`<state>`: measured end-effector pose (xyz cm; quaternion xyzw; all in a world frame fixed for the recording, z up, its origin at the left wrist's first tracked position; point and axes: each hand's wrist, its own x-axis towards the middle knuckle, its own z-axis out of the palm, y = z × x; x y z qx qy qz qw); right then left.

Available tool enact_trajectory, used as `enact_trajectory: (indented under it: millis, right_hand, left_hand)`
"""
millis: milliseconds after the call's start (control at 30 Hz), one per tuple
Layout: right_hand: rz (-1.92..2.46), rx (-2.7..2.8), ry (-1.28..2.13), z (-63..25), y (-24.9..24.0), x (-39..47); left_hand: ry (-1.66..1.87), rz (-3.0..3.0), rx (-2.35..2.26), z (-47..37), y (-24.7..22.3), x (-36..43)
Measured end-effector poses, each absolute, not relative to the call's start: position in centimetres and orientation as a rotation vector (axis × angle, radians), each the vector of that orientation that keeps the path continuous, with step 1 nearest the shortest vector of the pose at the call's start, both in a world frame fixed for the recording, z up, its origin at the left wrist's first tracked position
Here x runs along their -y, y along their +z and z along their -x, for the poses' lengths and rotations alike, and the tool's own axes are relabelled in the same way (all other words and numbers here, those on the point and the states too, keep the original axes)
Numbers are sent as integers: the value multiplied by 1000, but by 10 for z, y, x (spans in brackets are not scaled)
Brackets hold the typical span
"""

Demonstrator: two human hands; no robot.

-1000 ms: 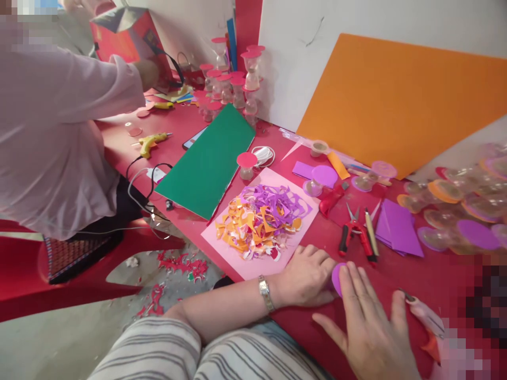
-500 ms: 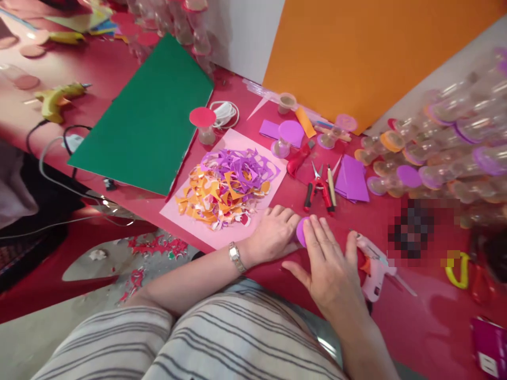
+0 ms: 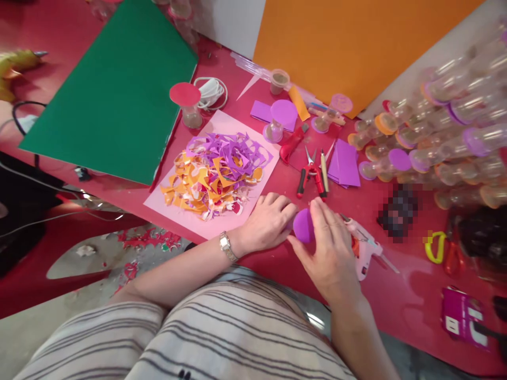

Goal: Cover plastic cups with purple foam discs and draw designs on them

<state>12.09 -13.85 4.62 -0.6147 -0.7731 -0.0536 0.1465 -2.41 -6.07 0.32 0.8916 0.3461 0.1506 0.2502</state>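
Plainly round and smooth-edged, the purple disc [image 3: 302,228] shows an even, matte face, its right side hidden under fingers. It sits close to the front edge of the red tabletop [image 3: 400,295], to the right of the pink sheet [image 3: 200,230] that carries a heap of paper scraps [image 3: 216,174]. Farther in from that front edge lie the red-handled pliers [image 3: 312,177], a pencil [image 3: 324,170] and a stack of purple cards [image 3: 344,163].

The left forearm crosses the front edge from the lower left, a watch [image 3: 226,246] at the wrist, and the left hand [image 3: 270,221] rests palm down beside the near right edge of the sheet. The right forearm comes over the same edge from the lower right, its wrist near the glue gun [image 3: 367,247].

On the right hand [image 3: 329,247] the fingers are straight and pressed together, lying over the disc's right side, with the thumb held apart near its lower rim. The left fingers are bent and close together, just left of the disc (whether they grip anything underneath, I cannot tell).
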Motion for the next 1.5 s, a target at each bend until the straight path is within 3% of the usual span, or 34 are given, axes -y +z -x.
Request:
enact_trajectory:
  millis: [267,533,700,933,1300,1500]
  right_hand:
    - [1706,1901,-64,-136,54,137]
    - [1688,1471,420,-127,20,140]
    - [1668,1538,597,-122,0,142]
    - [1755,1709,519,-143,4,150]
    - [1663,2328,-213,-112,32,130]
    - [1677,2344,-206,-112,28,126]
  left_hand:
    - [962,-2014,-845,28,-4,59]
    - [919,-1701,-669,34,2,54]
    - [967,-1693,-669,35,4,52]
    - [840,-1892,-789,29,2,58]
    - [629,-2028,-928,26,-4,55]
    - [640,-2027,-961,26,-5,54]
